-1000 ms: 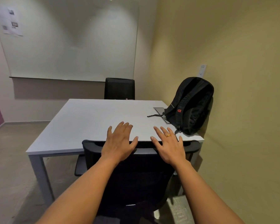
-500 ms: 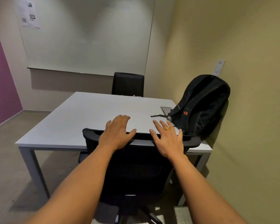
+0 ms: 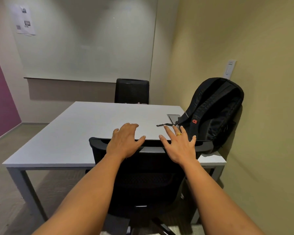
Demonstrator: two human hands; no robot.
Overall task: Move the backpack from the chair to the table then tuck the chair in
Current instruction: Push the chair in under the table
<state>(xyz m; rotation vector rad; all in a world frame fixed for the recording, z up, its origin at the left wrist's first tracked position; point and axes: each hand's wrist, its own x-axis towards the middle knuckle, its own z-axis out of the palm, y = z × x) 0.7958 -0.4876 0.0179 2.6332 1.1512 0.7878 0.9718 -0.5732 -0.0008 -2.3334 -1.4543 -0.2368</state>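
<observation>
Both palms flat on the top edge of the black chair point(image 3: 143, 175) backrest, fingers spread, gripping nothing: left hand point(image 3: 124, 141) with fingertips curled over the rim, right hand point(image 3: 179, 146) splayed, ring on one finger. Beyond the right hand, black backpack point(image 3: 214, 112) upright on the grey table point(image 3: 85, 131), leaning against the yellow wall. Straight ahead of the left hand, across the table, a second chair point(image 3: 131, 90).

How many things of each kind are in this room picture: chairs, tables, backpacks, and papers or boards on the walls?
Chairs: 2, the near chair under the left hand and right hand, and the far chair
Tables: 1, the white table
Backpacks: 1, the black backpack
Whiteboards: 1, the whiteboard
Paper sheets: 1, the paper sheet
Total: 6
</observation>
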